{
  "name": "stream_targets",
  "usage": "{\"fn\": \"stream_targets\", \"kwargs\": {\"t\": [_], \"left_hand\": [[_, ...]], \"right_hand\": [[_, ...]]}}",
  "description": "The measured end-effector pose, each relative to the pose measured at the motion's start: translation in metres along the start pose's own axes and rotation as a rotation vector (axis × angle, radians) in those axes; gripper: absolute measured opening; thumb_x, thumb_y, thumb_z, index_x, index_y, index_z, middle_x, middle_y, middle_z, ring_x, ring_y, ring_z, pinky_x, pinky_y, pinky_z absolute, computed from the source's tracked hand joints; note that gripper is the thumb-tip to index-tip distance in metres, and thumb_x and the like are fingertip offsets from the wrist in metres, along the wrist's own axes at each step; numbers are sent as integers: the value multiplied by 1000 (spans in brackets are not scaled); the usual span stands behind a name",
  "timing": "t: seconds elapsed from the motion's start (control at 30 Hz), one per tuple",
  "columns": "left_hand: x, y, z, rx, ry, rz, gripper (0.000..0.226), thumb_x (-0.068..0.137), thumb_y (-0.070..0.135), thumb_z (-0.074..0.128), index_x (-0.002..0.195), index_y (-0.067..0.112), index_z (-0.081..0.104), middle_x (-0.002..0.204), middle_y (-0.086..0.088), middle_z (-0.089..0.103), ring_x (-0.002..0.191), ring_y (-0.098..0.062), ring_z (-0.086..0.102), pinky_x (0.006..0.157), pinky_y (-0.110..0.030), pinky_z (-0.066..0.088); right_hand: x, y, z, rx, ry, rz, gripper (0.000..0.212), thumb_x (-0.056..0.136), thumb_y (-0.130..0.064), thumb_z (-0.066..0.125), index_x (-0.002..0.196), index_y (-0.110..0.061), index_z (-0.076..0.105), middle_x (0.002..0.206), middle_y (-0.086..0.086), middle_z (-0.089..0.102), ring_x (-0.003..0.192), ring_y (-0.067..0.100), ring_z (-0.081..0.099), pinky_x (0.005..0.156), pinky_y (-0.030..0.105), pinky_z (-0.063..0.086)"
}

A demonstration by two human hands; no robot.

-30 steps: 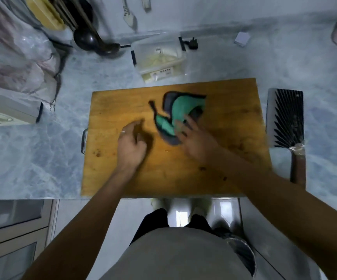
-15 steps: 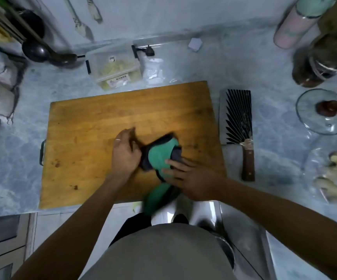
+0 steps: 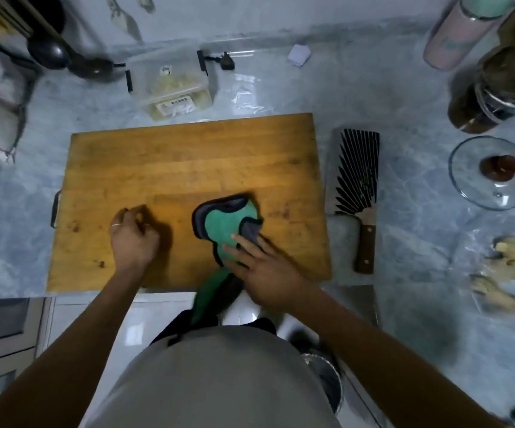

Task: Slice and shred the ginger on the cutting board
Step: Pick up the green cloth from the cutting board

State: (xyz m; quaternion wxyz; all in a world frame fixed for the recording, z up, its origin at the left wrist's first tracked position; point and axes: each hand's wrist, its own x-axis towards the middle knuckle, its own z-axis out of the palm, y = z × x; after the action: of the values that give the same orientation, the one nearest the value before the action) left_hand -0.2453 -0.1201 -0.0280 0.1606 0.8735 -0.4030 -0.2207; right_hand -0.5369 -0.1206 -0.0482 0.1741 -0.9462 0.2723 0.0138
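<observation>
Pressing one green cloth (image 3: pixel 223 225) with flat right hand (image 3: pixel 262 270) at lower centre of one cutting board (image 3: pixel 157 156), left hand (image 3: pixel 132 236) curling empty, one cleaver (image 3: pixel 356 177) lying at right.

Grey-blue marbled stone countertop (image 3: pixel 281 88) running 9 to 3 o'clock, pale wall (image 3: pixel 250 13) at 12 o'clock, glossy white tiled floor (image 3: pixel 101 319) at 6 o'clock, glass-fronted cabinet doors (image 3: pixel 0 329) at 8 o'clock, dim overhead light.
</observation>
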Motion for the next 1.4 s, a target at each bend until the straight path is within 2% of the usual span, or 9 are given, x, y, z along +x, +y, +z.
{"fn": "stream_targets", "kwargs": {"t": [0.1, 0.2, 0.47, 0.77, 0.87, 1.0, 1.13, 1.27, 1.4], "left_hand": [[4, -23, -30, 45, 66, -89, 57, 83, 26, 49, 136, 3, 50, 138, -27, 44, 127, -46, 42, 110, -52, 35], [6, -44, -53, 57, 111, -175, 79, 69, 35, 39, 141, 3, 45, 138, -28, 44, 125, -47, 42, 109, -51, 33], [15, -115, -92, -365, 118, -148, 24, 94, 21, 53, 107, 29, 71, 121, 6, 69, 115, -19, 60, 98, -30, 45], [67, -208, -159, -336, 242, -234, 33, 90, 12, 48, 114, 4, 70, 117, -20, 68, 109, -36, 61, 93, -34, 45], [89, -229, -176, -296, 212, -157, 53, 80, 20, 40, 122, 5, 67, 123, -18, 66, 116, -33, 58, 101, -35, 42], [104, -246, -185, -311, 168, -82, 48, 83, 20, 42, 121, 9, 68, 122, -11, 67, 113, -25, 59, 95, -20, 39], [113, -250, -188, -345, 208, -54, 42, 88, 16, 46, 124, 14, 67, 125, -8, 65, 116, -24, 57, 101, -22, 38], [127, -239, -191, -381, 324, -22, 37, 88, 4, 50, 121, 7, 67, 121, -13, 64, 112, -24, 56, 97, -15, 33], [149, -220, -193, -439, 314, 6, 33, 88, -4, 51, 116, 3, 68, 117, -16, 65, 106, -21, 58, 92, -13, 35]], "right_hand": [[17, 44, -24, 17, 128, 237, 54, 87, -11, 57, 141, -12, 58, 155, 10, 46, 148, 38, 33, 109, 63, 41], [65, 13, -38, 66, -15, 417, 61, 105, -17, 43, 161, -12, 21, 170, 8, 4, 156, 32, -9, 124, 55, 7], [164, -68, -23, -19, -163, 19, 58, 105, -30, 43, 159, -16, 27, 170, 6, 7, 156, 30, -8, 124, 55, 6], [337, -223, 25, -112, -222, -286, 58, 99, -43, 32, 147, -17, 50, 160, 7, 38, 153, 31, 24, 116, 49, 27], [408, -220, 21, -189, -256, -240, 55, 106, -35, 41, 158, -19, 31, 170, 4, 12, 156, 29, 4, 122, 50, 19], [474, -164, -7, -220, -168, -91, 56, 102, -28, 59, 154, -15, 41, 166, 12, 25, 152, 39, 22, 113, 56, 34], [509, -152, -33, -161, -242, 294, 59, 106, -21, 41, 161, -18, 20, 170, 8, 0, 155, 35, -2, 122, 55, 19], [478, -221, -1, -109, -236, -19, 55, 97, -20, 26, 141, -3, 53, 157, 17, 37, 151, 41, 23, 117, 55, 30], [440, -211, 6, -153, -353, -283, 32, 85, -9, 58, 110, -6, 76, 128, 15, 67, 127, 41, 58, 89, 54, 57]]}}
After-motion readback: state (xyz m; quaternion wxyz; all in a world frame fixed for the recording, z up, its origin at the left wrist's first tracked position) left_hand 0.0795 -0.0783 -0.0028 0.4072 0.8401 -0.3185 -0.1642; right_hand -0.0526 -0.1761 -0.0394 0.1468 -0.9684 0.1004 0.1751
